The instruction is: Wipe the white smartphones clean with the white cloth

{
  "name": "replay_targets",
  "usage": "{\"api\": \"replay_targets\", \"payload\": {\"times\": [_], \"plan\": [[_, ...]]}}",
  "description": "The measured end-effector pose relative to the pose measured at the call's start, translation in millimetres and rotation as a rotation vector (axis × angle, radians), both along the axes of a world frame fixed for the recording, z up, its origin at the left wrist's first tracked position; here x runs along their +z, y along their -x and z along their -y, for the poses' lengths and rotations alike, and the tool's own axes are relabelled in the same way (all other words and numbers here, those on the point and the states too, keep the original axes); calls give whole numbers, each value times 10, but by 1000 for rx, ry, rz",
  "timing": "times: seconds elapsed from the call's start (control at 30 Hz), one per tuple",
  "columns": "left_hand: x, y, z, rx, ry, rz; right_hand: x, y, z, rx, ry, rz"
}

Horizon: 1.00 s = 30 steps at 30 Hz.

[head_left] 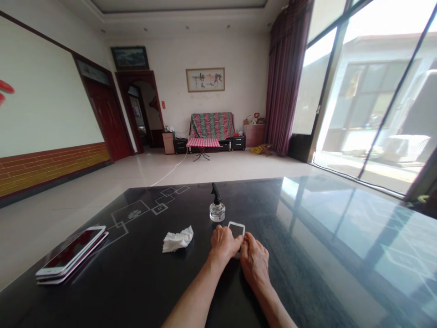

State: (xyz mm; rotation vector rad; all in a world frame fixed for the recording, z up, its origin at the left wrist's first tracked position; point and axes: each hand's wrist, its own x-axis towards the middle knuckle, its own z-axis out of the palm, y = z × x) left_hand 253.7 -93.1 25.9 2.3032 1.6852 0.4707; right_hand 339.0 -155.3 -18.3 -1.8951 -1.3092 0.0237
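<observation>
Both of my hands are closed around a white-framed smartphone (236,227) just above or on the dark table. My left hand (223,243) grips its left edge, the thumb reaching across the screen. On the opposite edge, my right hand (254,259) has its fingers curled against the side. Only the top of the phone and a sliver between the hands show. Just beyond it stands a small clear spray bottle (217,212) with a black trigger head. A crumpled white tissue (178,239) lies left of my left hand.
A stack of several phones (73,255) lies at the table's left side. The glossy black table (136,282) reflects the window on the right. Across the room stand a small table with a checked cloth (203,142) and a low black cabinet (238,143).
</observation>
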Motion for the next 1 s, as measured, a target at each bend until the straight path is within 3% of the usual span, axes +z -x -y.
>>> {"api": "replay_targets", "payload": {"times": [0.33,0.73,1.0], "plan": [[-224,439,160,-205,-67,211,51,58,130,86,35,159],[-297,509,161,-337,-100,434,-7,3,93,97,42,198],[-362,475,136,-356,-145,452,-91,-44,35,85,47,205]]}}
